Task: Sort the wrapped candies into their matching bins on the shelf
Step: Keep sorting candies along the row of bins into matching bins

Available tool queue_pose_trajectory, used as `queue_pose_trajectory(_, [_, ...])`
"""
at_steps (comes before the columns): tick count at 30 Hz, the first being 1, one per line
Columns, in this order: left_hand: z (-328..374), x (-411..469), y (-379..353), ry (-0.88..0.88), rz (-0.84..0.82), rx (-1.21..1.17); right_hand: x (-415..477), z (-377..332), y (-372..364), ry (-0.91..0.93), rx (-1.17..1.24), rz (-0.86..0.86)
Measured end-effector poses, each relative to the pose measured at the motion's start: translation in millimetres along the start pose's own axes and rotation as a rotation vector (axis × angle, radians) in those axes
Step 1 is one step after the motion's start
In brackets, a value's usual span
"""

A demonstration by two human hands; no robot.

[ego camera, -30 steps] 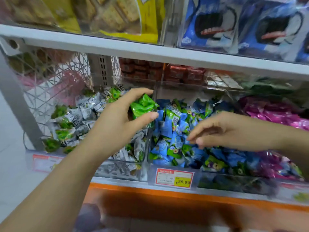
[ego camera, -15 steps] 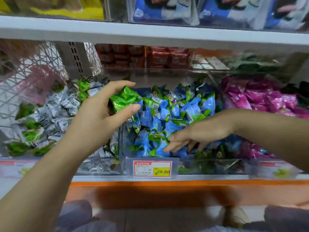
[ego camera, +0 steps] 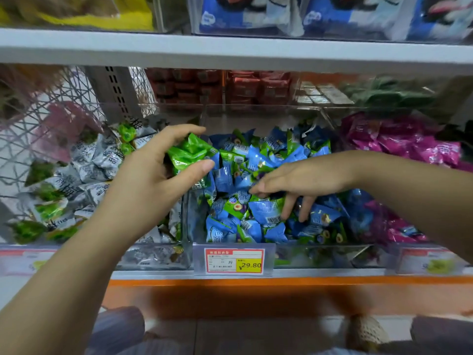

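Nearest first: price tag (ego camera: 234, 261) clipped low on the front of the middle bin (ego camera: 190, 226). Just past it, gripping a small bunch of bright green candies (ego camera: 188, 152) in the left hand (ego camera: 151, 180), thumb underneath and fingers curled over the top. Holding that bunch up over the divider between the left bin (ego camera: 153, 257) and the middle one, not yet in either. Alongside, reaching the right hand (ego camera: 304, 180) down into the blue candies (ego camera: 256, 213), fingers straight and spread, tips touching wrappers, nothing seen lifted.

Lots of green flecks among that blue heap, though hard to say whether strays or just wrapper print. Judging it mid-sort: one handful gathered, its delivery not done, more sifting probably left. No telling for certain which bin suits the green bunch.

Off to the left, grey-and-green candies (ego camera: 84, 165) heaped in their bin. Off to the right, magenta candies (ego camera: 409, 149) piled in another, some blue showing at the near edge. Further back, red packs (ego camera: 204, 85) behind clear walls. Above it all, white shelf board (ego camera: 230, 51).
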State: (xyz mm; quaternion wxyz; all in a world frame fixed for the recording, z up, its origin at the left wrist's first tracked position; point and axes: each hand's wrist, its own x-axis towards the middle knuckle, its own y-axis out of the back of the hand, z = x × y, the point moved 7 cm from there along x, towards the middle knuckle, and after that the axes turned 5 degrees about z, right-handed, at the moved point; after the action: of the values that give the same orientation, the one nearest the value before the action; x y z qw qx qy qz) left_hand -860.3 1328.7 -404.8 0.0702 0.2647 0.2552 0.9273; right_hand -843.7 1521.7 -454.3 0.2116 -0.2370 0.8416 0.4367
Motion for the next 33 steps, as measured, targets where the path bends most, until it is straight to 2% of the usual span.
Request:
queue_pose_trajectory(4, [-0.9, 0.6, 0.3, -0.004, 0.002, 0.004, -6.6, -9.4, 2.4, 0.082, 0.038, 0.021])
queue_pose_trajectory(6, [-0.6, 0.6, 0.7, -0.021, 0.003, -0.007, -11.3, -1.7, -6.6, 0.013, -0.006, -0.077])
queue_pose_trajectory(9, [1.6, -0.2, 0.7, -0.022, 0.005, 0.003, -15.5, 24.8, -35.5, -0.181, -0.182, -0.317])
queue_pose_trajectory(11, [4.7, -1.4, 0.8, -0.01, 0.008, 0.021, -14.7, 30.4, -43.3, -0.218, -0.179, -0.363])
queue_pose_trajectory(16, [8.7, -4.1, 1.4, 0.012, 0.01, 0.039, -2.6, 10.8, -20.9, -0.107, 0.017, -0.19])
queue_pose_trajectory(33, [3.0, -1.4, 0.9, 0.057, 0.003, 0.06, 15.8, -23.2, 21.6, -0.002, 0.171, 0.128])
